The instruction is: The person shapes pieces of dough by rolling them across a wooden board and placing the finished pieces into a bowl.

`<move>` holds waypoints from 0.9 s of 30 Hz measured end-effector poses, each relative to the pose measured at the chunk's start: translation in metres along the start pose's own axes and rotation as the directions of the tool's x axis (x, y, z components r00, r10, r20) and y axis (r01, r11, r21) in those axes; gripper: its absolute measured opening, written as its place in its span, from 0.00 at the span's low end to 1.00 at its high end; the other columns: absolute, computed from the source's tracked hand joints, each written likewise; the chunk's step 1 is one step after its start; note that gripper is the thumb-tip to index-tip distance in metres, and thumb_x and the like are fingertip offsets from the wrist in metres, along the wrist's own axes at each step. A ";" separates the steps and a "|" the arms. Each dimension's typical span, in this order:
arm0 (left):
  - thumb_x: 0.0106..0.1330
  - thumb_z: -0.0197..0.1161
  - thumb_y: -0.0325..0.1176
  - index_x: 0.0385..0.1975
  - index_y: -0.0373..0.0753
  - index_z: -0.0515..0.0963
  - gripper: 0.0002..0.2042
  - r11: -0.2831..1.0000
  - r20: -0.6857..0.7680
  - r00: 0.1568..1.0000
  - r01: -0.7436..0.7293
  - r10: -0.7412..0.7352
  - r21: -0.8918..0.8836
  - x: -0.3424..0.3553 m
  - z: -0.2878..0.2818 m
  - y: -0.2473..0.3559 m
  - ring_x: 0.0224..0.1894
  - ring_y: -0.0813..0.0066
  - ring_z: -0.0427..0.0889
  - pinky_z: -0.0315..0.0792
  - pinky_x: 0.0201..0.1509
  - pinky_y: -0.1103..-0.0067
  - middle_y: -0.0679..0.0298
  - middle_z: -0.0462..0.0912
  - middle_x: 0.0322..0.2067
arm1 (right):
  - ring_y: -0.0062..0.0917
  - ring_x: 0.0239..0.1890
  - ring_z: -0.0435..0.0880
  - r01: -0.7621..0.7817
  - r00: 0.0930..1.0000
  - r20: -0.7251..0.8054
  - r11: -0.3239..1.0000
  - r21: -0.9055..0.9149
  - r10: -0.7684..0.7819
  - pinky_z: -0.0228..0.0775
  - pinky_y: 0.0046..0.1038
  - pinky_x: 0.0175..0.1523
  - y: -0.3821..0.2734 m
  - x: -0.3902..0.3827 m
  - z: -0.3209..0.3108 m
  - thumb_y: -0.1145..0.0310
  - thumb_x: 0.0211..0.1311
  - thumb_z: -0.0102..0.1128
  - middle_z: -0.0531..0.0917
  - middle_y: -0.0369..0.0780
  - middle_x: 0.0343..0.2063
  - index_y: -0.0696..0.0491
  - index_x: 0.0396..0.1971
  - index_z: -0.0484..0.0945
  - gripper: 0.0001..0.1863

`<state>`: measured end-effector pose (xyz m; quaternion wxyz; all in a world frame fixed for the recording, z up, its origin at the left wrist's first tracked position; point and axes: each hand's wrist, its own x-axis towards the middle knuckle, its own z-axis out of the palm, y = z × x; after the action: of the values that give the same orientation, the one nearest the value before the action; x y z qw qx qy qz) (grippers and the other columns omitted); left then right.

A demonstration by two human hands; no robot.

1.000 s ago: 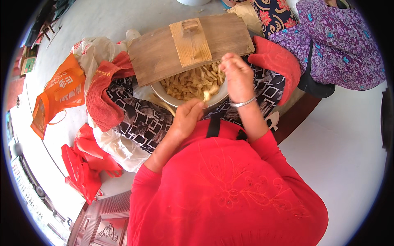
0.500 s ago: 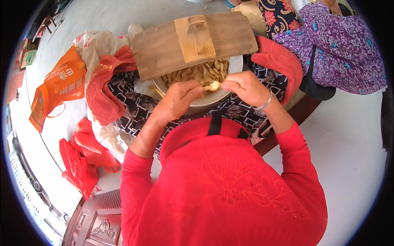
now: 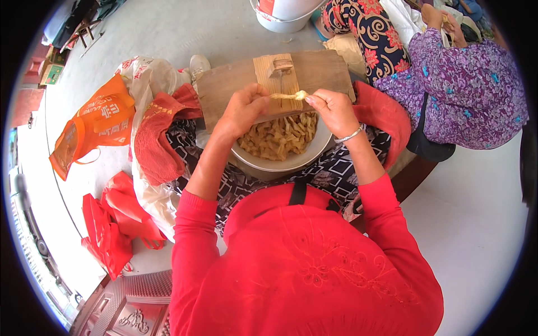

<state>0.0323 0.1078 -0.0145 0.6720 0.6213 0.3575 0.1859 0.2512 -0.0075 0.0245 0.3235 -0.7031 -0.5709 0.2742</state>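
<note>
My left hand (image 3: 246, 112) grips one end of a pale yellow knotted strand (image 3: 287, 96) with closed fingers. My right hand (image 3: 333, 112), wearing a silver bangle, pinches the knot at the other end. The strand stretches level between them, over a plain wooden board (image 3: 224, 84) with a lighter crosspiece and small block. Beneath it a white basin (image 3: 280, 167) holds several yellowish-brown pieces (image 3: 277, 140), heaped, partly hidden by the board. The basin sits at my lap, on black-and-white patterned cloth.
A co-worker in purple floral clothes (image 3: 459, 95) works at the right. Red towels (image 3: 159, 151) lie either side of the board. An orange bag (image 3: 98, 123) and red bags (image 3: 112, 218) are at the left. White buckets (image 3: 283, 19) stand at the back.
Both hands have risen from the basin's front edge to over the board, with the strand between them. The right hand first came down to the knot. The view has shifted slightly.
</note>
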 end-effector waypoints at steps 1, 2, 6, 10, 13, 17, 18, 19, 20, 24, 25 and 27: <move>0.64 0.57 0.31 0.35 0.35 0.75 0.06 1.000 -0.016 1.000 -0.008 0.009 0.016 0.004 0.001 -0.006 0.28 0.80 0.75 0.68 0.32 0.81 0.66 0.77 0.25 | 0.42 0.22 0.75 -0.007 1.000 0.010 1.000 -0.030 0.008 0.66 0.35 0.29 0.002 0.003 0.001 0.60 0.63 0.57 0.76 0.49 0.18 0.57 0.23 0.78 0.16; 0.62 0.57 0.32 0.36 0.34 0.75 0.08 0.999 -0.033 0.999 -0.016 0.017 0.033 0.007 0.001 -0.009 0.28 0.75 0.78 0.70 0.34 0.78 0.63 0.80 0.24 | 0.43 0.22 0.76 -0.014 1.000 0.021 0.998 -0.060 0.015 0.66 0.37 0.29 0.003 0.006 0.003 0.60 0.63 0.57 0.76 0.49 0.18 0.57 0.23 0.78 0.16; 0.62 0.60 0.30 0.34 0.35 0.74 0.07 0.816 -0.168 0.978 -0.002 0.121 0.578 0.011 0.008 -0.005 0.26 0.72 0.76 0.69 0.31 0.75 0.61 0.78 0.21 | 0.44 0.24 0.76 0.047 0.997 0.073 0.966 -0.252 -0.029 0.67 0.40 0.30 0.020 0.007 0.012 0.58 0.60 0.59 0.77 0.46 0.19 0.54 0.23 0.79 0.14; 0.62 0.61 0.31 0.33 0.34 0.73 0.07 0.723 -0.253 0.948 0.038 0.192 0.690 -0.011 0.003 0.008 0.24 0.71 0.76 0.70 0.31 0.74 0.62 0.78 0.19 | 0.39 0.31 0.78 0.236 0.964 -0.015 0.884 -0.405 -0.264 0.68 0.40 0.35 0.019 -0.008 0.004 0.55 0.55 0.63 0.82 0.39 0.28 0.50 0.29 0.82 0.13; 0.64 0.59 0.29 0.31 0.34 0.72 0.06 0.915 -0.183 0.980 0.001 0.079 0.404 -0.044 0.019 0.006 0.24 0.79 0.73 0.68 0.28 0.79 0.67 0.76 0.19 | 0.38 0.44 0.79 0.308 0.925 -0.096 0.874 -0.376 -0.368 0.67 0.38 0.50 -0.014 -0.027 -0.002 0.52 0.57 0.63 0.81 0.40 0.43 0.53 0.39 0.82 0.19; 0.68 0.55 0.27 0.32 0.35 0.72 0.03 0.993 -0.011 0.998 0.058 -0.060 -0.106 -0.067 0.072 0.027 0.24 0.87 0.68 0.65 0.27 0.85 0.72 0.71 0.20 | 0.39 0.34 0.81 0.342 0.907 -0.218 0.933 -0.117 -0.360 0.71 0.37 0.39 -0.037 -0.038 0.037 0.57 0.60 0.61 0.82 0.42 0.27 0.55 0.31 0.80 0.14; 0.67 0.57 0.29 0.32 0.35 0.73 0.04 0.996 -0.014 0.999 0.040 -0.041 -0.082 -0.067 0.077 0.022 0.24 0.77 0.75 0.69 0.30 0.80 0.64 0.77 0.20 | 0.40 0.28 0.80 0.166 0.974 -0.156 0.986 -0.015 -0.166 0.70 0.36 0.34 -0.036 -0.042 0.042 0.58 0.62 0.60 0.80 0.44 0.22 0.55 0.28 0.79 0.14; 0.66 0.57 0.30 0.33 0.35 0.74 0.05 0.991 -0.041 0.998 -0.043 0.049 0.124 -0.068 0.076 0.019 0.25 0.72 0.77 0.70 0.31 0.78 0.60 0.78 0.21 | 0.40 0.23 0.79 -0.025 0.997 -0.073 0.997 0.073 0.030 0.69 0.35 0.29 -0.035 -0.046 0.045 0.59 0.63 0.59 0.78 0.45 0.17 0.56 0.24 0.78 0.15; 0.66 0.58 0.31 0.34 0.36 0.75 0.06 0.938 -0.049 0.989 -0.119 0.142 0.326 -0.070 0.072 0.019 0.26 0.67 0.78 0.71 0.32 0.76 0.57 0.79 0.23 | 0.41 0.20 0.77 -0.029 0.998 -0.060 0.991 0.129 0.037 0.68 0.34 0.26 -0.029 -0.047 0.045 0.59 0.64 0.59 0.76 0.47 0.15 0.57 0.22 0.78 0.17; 0.65 0.59 0.36 0.33 0.38 0.80 0.08 0.815 -0.001 0.987 -0.134 0.164 0.564 -0.070 0.043 0.035 0.25 0.58 0.80 0.72 0.31 0.71 0.55 0.79 0.22 | 0.27 0.16 0.73 -0.106 0.975 0.216 0.970 0.220 0.057 0.65 0.28 0.24 0.003 -0.069 0.039 0.61 0.63 0.60 0.76 0.43 0.13 0.59 0.22 0.79 0.17; 0.66 0.59 0.37 0.31 0.37 0.80 0.10 0.813 0.002 0.983 -0.152 0.183 0.562 -0.068 0.039 0.034 0.22 0.62 0.79 0.71 0.29 0.73 0.57 0.79 0.19 | 0.23 0.16 0.73 -0.150 0.937 0.346 0.951 0.269 0.050 0.65 0.28 0.24 -0.004 -0.076 0.038 0.61 0.63 0.61 0.76 0.42 0.12 0.59 0.22 0.79 0.16; 0.69 0.55 0.40 0.29 0.35 0.78 0.14 0.966 0.061 0.998 -0.036 0.021 0.256 -0.063 0.040 0.011 0.21 0.69 0.76 0.70 0.29 0.74 0.62 0.76 0.18 | 0.12 0.17 0.70 -0.468 0.746 0.664 0.743 0.479 0.042 0.61 0.19 0.23 -0.040 -0.086 0.029 0.67 0.65 0.59 0.74 0.30 0.12 0.57 0.29 0.84 0.10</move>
<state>0.0208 0.0379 0.0105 0.5933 0.7132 0.3500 0.1296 0.1870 -0.0825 0.0381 0.2881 -0.5034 -0.4122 0.7026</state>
